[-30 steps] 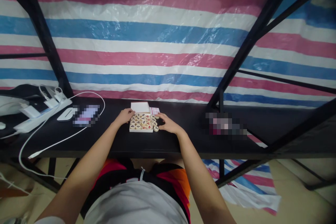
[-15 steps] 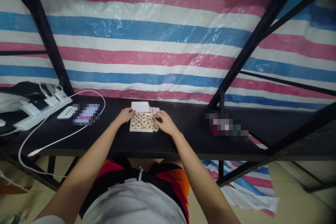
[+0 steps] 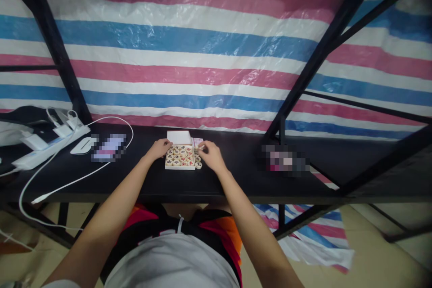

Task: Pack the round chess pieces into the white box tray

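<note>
A white box [image 3: 180, 167] filled with round chess pieces [image 3: 182, 153], marked in black and red characters, sits on the black table. Its lid part [image 3: 179, 137] stands up behind it. My left hand [image 3: 161, 148] rests at the box's upper left corner, fingers closed on that edge. Just right of the box, my right hand [image 3: 211, 155] has its fingers pinched around a round piece [image 3: 201, 148]. A loose piece [image 3: 199, 165] lies by the box's right side, below my right fingertips. Pink-and-white paper [image 3: 197, 141] shows behind my right hand.
On the left of the black table [image 3: 135, 186] are a power strip [image 3: 50, 146] with plugs, a white cable [image 3: 72, 182], a white device [image 3: 81, 145] and a blurred phone [image 3: 108, 147]. A pixelated item [image 3: 286, 160] lies right. Black frame bars rise at both sides.
My right hand has drawn its fingers together by the box's right edge, and a piece now shows at its fingertips. My left hand stays at the box. The whole view has shifted slightly.
</note>
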Tool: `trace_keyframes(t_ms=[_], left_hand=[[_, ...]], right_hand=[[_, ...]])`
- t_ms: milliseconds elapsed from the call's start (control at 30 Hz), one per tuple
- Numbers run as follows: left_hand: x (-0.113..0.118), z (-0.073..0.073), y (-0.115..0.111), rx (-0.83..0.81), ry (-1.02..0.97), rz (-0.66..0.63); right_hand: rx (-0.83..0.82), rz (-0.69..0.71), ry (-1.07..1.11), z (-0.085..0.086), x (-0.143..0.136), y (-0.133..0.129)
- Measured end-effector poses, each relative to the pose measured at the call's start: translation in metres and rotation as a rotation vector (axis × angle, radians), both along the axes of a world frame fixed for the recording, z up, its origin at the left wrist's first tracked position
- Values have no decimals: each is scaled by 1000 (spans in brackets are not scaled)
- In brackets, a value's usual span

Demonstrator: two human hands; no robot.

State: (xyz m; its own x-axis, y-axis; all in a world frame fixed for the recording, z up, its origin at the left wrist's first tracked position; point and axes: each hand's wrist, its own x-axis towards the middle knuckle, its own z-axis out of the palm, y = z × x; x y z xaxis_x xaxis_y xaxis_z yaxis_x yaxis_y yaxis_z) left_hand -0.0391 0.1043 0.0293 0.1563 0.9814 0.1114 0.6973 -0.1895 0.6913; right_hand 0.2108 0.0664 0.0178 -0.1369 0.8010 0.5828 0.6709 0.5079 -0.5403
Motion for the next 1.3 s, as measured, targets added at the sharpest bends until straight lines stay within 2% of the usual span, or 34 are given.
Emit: trace_keyframes(t_ms=[100, 167, 233, 600, 867, 1033, 1300], left_hand=[[0, 0, 0, -13, -2, 7], [0, 0, 0, -14, -5, 6], [0, 1, 0, -9, -6, 2], [1, 2, -1, -10, -2, 5], [1, 1, -1, -5, -2, -1], [1, 1, -1, -10, -1, 4], [1, 2, -2, -12, -3, 0]], right_hand=[[-162, -169, 45, -6, 28, 7], [-257, -193, 14, -11, 38, 11], [-297, -156, -28, -16, 39, 13], [-265, 41, -91, -16, 22, 12], [-117, 21, -213, -26, 20, 20], [-175, 68, -257, -25, 20, 19], [-174, 74, -162, -19, 20, 13]])
